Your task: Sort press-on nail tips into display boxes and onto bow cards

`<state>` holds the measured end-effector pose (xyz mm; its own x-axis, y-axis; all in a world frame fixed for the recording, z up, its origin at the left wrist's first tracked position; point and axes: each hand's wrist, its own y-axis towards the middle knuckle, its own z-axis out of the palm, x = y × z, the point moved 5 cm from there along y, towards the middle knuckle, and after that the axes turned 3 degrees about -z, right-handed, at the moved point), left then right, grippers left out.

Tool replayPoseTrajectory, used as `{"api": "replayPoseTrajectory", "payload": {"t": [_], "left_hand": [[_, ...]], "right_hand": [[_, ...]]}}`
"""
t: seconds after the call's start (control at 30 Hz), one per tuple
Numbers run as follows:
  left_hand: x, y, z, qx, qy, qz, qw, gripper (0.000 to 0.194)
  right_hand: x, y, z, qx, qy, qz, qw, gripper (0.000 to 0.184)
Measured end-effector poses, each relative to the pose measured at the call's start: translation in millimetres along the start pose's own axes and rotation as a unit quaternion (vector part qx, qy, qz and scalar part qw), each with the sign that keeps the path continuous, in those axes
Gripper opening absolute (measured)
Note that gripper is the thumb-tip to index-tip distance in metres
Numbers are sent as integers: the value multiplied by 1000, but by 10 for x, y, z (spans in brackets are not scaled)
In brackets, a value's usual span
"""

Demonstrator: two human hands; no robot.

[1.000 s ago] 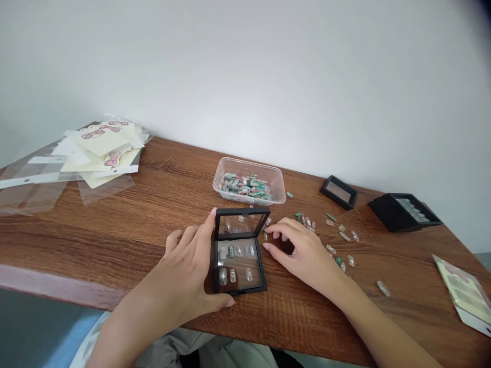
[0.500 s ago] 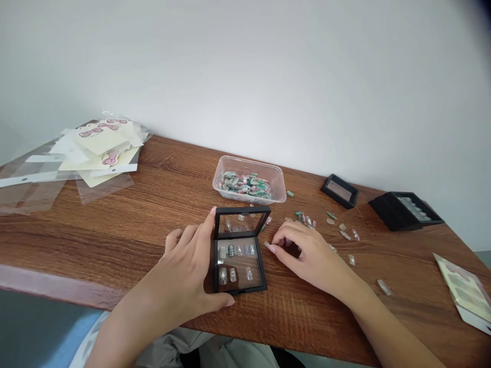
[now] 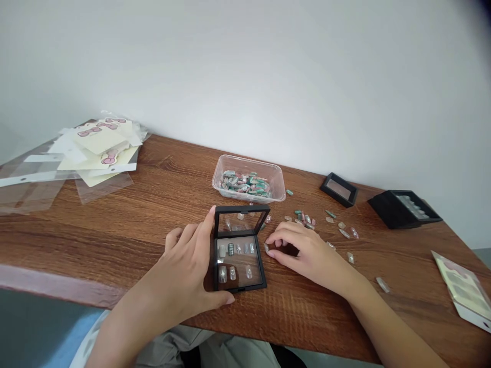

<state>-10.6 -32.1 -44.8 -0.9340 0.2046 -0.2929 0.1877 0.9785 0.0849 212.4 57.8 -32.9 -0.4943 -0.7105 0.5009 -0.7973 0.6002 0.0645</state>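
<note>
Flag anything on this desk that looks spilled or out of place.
Loose press-on nails lie scattered across the wooden desk near the right hand, outside the clear plastic tub that holds the others, so they look spilled.

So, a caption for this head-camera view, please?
Left hand steadies a black case of press-on nails; right hand rests beside it.

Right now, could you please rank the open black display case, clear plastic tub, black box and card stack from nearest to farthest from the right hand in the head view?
From the right hand:
1. Open black display case, just to its left.
2. Clear plastic tub, back centre.
3. Black box, far right.
4. Card stack, far left.
</note>
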Motion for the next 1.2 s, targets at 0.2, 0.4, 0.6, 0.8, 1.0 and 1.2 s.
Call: {"api": "replayPoseTrajectory", "payload": {"t": [0.2, 0.4, 0.6, 0.8, 1.0, 1.2], "left_hand": [[5, -5, -3, 6, -6, -3, 1000, 148], [12, -11, -3, 4, -5, -2, 1000, 145], [2, 4, -1, 6, -6, -2, 1000, 145], [-1, -20, -13, 3, -9, 2, 1000, 145], [-2, -7, -16, 2, -12, 1, 1000, 147], [-6, -2, -19, 8, -24, -2, 1000, 144]], "right_hand": [[12, -10, 32, 8, -1, -10, 1000, 18], [38, 12, 41, -6, 3, -21, 1000, 7], [71, 0, 17, -22, 31, -25, 999, 6], [196, -11, 53, -8, 100, -35, 994, 9], [313, -5, 143, 15, 95, -42, 994, 10], [319, -6, 156, 19, 84, -39, 996, 9]]}}
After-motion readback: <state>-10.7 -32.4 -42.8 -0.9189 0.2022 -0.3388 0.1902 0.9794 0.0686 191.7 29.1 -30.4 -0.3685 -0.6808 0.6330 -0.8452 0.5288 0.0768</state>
